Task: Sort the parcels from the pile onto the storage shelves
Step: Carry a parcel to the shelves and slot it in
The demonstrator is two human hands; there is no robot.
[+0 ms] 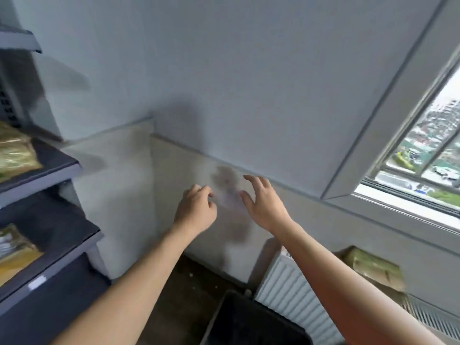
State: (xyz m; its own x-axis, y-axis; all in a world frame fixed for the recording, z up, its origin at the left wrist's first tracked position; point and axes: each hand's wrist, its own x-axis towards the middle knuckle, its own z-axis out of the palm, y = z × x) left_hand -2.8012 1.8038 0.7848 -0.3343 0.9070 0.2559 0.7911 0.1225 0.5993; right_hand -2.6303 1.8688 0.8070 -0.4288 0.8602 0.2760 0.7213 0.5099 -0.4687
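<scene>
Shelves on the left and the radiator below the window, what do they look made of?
Shelves: likely painted metal, matte dark blue-grey, judging by the thin folded front lips; blur leaves it open. Radiator: probably white enamelled steel, shown by its even vertical ribs.

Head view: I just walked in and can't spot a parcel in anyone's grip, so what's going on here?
A person holds both hands up before a wall. The right hand is spread and holds nothing. The left hand is loosely curled beside a pale blur, too smeared to identify. Wrapped parcels lie on the dark shelves at left, and another parcel sits by the radiator at lower right.
</scene>
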